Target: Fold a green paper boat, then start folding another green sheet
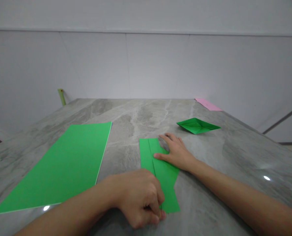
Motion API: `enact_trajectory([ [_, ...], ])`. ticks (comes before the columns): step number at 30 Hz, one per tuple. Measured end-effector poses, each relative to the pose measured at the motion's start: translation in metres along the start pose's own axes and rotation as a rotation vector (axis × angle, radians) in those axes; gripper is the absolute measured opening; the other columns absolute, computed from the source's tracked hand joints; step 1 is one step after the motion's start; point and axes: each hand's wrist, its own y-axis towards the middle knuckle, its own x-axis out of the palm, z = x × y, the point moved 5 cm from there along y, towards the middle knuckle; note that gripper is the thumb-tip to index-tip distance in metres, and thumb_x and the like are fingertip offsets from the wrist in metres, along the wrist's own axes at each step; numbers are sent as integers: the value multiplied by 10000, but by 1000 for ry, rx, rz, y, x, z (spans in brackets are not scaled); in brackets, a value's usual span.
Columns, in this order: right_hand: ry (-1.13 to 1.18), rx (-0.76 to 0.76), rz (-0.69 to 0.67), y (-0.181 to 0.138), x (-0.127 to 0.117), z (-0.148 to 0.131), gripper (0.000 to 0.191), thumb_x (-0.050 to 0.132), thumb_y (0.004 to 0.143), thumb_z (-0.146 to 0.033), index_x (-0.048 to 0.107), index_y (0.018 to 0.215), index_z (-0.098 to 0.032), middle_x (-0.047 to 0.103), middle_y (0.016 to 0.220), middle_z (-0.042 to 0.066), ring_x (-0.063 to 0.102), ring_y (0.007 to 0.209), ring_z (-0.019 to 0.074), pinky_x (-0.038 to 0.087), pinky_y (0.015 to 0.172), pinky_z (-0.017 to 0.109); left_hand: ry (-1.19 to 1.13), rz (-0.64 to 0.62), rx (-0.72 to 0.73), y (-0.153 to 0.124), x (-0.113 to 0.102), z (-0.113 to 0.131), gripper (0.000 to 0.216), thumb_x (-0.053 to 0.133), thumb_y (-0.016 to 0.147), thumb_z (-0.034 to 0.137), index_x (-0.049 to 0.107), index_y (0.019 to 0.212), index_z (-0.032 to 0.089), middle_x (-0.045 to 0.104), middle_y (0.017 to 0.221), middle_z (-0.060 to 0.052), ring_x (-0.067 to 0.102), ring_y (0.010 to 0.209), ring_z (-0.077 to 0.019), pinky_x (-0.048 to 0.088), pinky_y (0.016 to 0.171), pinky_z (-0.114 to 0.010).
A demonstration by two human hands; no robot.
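Observation:
A folded sheet of green paper [164, 177] lies in front of me on the grey marbled table, with a lengthwise crease line and an angled notch in its right edge. My left hand [143, 198] is curled over its near end, fingers bent and thumb tip at the bottom edge; the exact grip is partly hidden by the knuckles. Across the paper's far right part rests my right hand [175, 150], its fingers spread and its thumb lying flat on the sheet. Beyond that hand sits a folded green paper boat shape [196, 126], touched by neither hand.
To the left lies a stack of flat green paper [69, 164]. A pink sheet [208, 104] is at the far right corner of the table [126, 118]. Past the far left edge, a light green object [61, 96] stands against the white wall [146, 65].

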Motion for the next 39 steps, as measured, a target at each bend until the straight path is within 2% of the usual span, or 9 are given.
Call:
enact_trajectory([
  [3, -1, -6, 0, 1, 0, 0, 853, 673, 735, -635, 452, 1421, -179, 428, 1433, 206, 376, 1356, 377, 268, 1109, 562, -77, 43, 57, 0, 2, 2, 216, 631, 805, 222, 616, 589, 221, 596, 563, 9, 547, 590, -151, 408, 540, -311],
  [5, -1, -8, 0, 1, 0, 0, 850, 671, 738, -634, 449, 1423, -181, 429, 1431, 203, 376, 1356, 377, 269, 1108, 564, -113, 128, 31, 0, -3, -5, 228, 565, 860, 251, 664, 658, 209, 589, 575, -7, 550, 608, -149, 439, 612, -289],
  [8, -12, -5, -4, 1, -1, -1, 844, 665, 749, -626, 445, 1428, -174, 432, 1422, 203, 378, 1352, 374, 264, 1111, 564, 35, 282, -191, -2, -15, -28, 362, 465, 944, 271, 674, 662, 182, 560, 579, -20, 522, 591, -144, 410, 611, -285],
  [16, -17, -24, 26, 0, -2, -4, 799, 644, 779, -600, 451, 1411, -151, 460, 1392, 207, 410, 1319, 373, 286, 1096, 569, 246, 295, -362, -6, -29, -54, 423, 493, 945, 266, 591, 547, 160, 527, 563, -5, 510, 581, -134, 383, 605, -276],
  [22, 35, -72, 108, -3, -6, -5, 657, 581, 851, -516, 459, 1388, -157, 487, 1350, 190, 451, 1282, 347, 354, 1066, 530, 218, 259, -391, -14, -31, -57, 369, 486, 958, 265, 667, 653, 165, 554, 643, -7, 533, 631, -135, 405, 642, -273],
  [26, 59, -135, 135, -6, -8, -10, 756, 695, 743, -510, 466, 1381, -175, 401, 1420, 185, 389, 1333, 359, 352, 1085, 516, 202, 270, -426, -16, -31, -61, 241, 530, 942, 259, 738, 848, 183, 594, 713, -15, 563, 695, -147, 416, 653, -265],
  [33, 63, 7, 18, 5, 1, -4, 954, 719, 674, -594, 395, 1428, -106, 424, 1428, 216, 386, 1344, 366, 320, 1110, 506, 188, 261, -500, -15, -32, -68, 262, 582, 908, 262, 731, 712, 176, 558, 679, -9, 544, 677, -145, 396, 649, -279],
  [36, 68, 11, -25, 4, -1, -4, 1053, 728, 651, -606, 314, 1477, -101, 343, 1488, 249, 314, 1394, 393, 290, 1114, 542, 183, 242, -453, -13, -34, -62, 221, 623, 883, 289, 747, 721, 205, 565, 724, -1, 547, 736, -148, 397, 741, -314],
  [39, 81, -57, -154, -7, 1, -9, 1280, 762, 553, -656, 157, 1533, -96, 207, 1545, 292, 148, 1448, 446, 224, 1111, 623, 130, 125, -367, -12, -30, -48, 110, 689, 850, 328, 776, 817, 269, 567, 746, 19, 548, 781, -148, 375, 842, -363],
])
